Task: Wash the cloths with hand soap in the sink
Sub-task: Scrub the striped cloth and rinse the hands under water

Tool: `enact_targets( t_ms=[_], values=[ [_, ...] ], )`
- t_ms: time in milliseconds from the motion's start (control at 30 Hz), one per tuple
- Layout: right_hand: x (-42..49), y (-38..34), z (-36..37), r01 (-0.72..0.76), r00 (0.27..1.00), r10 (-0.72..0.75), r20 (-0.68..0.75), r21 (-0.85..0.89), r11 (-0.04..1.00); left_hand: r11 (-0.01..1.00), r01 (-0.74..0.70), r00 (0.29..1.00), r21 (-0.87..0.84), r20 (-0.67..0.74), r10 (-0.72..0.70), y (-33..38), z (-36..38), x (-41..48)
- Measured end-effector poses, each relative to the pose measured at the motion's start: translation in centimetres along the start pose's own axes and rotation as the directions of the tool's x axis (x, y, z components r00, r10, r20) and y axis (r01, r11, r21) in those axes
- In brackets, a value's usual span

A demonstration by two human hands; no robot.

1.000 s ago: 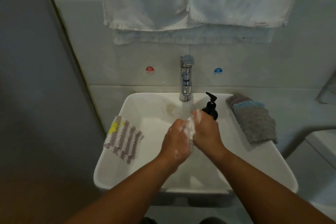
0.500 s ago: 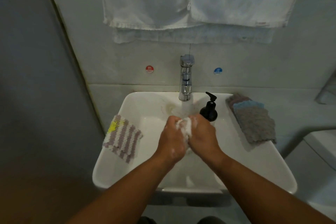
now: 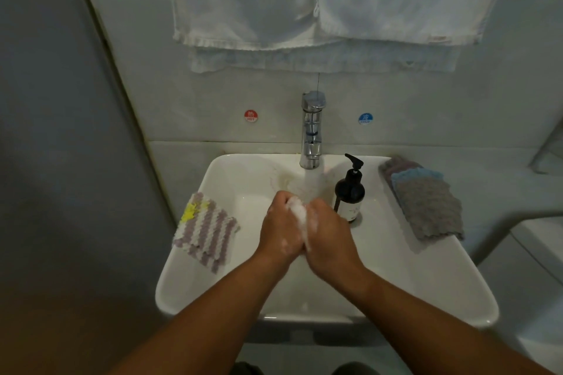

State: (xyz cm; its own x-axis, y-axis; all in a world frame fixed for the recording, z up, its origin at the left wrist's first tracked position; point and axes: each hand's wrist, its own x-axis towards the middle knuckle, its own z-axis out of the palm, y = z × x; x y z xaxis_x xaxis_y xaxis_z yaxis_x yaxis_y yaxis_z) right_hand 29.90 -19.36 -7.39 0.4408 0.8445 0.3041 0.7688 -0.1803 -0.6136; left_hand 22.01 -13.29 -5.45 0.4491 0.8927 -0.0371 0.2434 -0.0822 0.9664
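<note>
Over the middle of the white sink (image 3: 195, 280), my left hand (image 3: 281, 227) and my right hand (image 3: 330, 234) squeeze a soapy white cloth (image 3: 298, 213) between them, just in front of the running water. Foam covers the cloth and my knuckles. The chrome tap (image 3: 311, 131) stands behind, with water flowing. A dark pump bottle of hand soap (image 3: 349, 192) stands on the rim to the right of my hands. A purple-and-white striped cloth (image 3: 205, 230) lies on the left rim. A stack of grey, blue and purple cloths (image 3: 426, 204) lies on the right rim.
White towels (image 3: 320, 0) hang on the wall above the tap. Red hot (image 3: 251, 116) and blue cold (image 3: 365, 119) stickers flank the tap. A grey wall closes in on the left. Another white fixture (image 3: 539, 240) is at the far right.
My hands have rubbed the cloth together and shifted slightly back and left, away from the soap bottle. The camera dipped a little.
</note>
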Motion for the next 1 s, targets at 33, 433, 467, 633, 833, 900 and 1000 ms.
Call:
enact_targets(
  t_ms=[33,433,467,633,833,900,1000],
  values=[
    [0.4,0.0,-0.6,-0.011,0.999,0.011,-0.04,0.011,1.0,1.0,-0.005,0.999,0.007,0.038,0.005,-0.2,0.2,-0.3],
    [0.5,-0.4,-1.0,-0.036,0.995,0.037,-0.097,0.01,0.999,1.0,-0.006,1.0,-0.019,-0.003,0.006,0.1,0.4,-0.4],
    [1.2,-0.1,-1.5,-0.085,0.987,0.09,-0.136,0.041,0.996,1.0,-0.006,1.0,-0.029,0.026,0.007,0.0,0.7,-0.8],
    [1.7,0.9,-0.9,-0.1,0.987,0.095,-0.131,-0.033,0.994,0.995,0.001,0.999,-0.104,0.042,0.003,0.2,0.8,-1.1],
    [0.2,-0.5,-1.2,-0.028,0.991,0.05,-0.122,0.173,0.985,0.999,0.032,0.999,-0.035,-0.008,-0.032,0.1,0.6,-1.0],
    [1.6,0.1,-2.1,-0.079,0.973,0.115,-0.201,0.18,0.981,1.0,0.018,0.998,-0.013,0.062,-0.017,0.5,1.1,-1.9],
    [1.9,0.8,-1.8,-0.132,0.968,0.147,-0.205,0.085,0.988,0.997,0.016,0.997,-0.08,0.079,-0.01,1.3,0.7,-2.0]
  ],
)
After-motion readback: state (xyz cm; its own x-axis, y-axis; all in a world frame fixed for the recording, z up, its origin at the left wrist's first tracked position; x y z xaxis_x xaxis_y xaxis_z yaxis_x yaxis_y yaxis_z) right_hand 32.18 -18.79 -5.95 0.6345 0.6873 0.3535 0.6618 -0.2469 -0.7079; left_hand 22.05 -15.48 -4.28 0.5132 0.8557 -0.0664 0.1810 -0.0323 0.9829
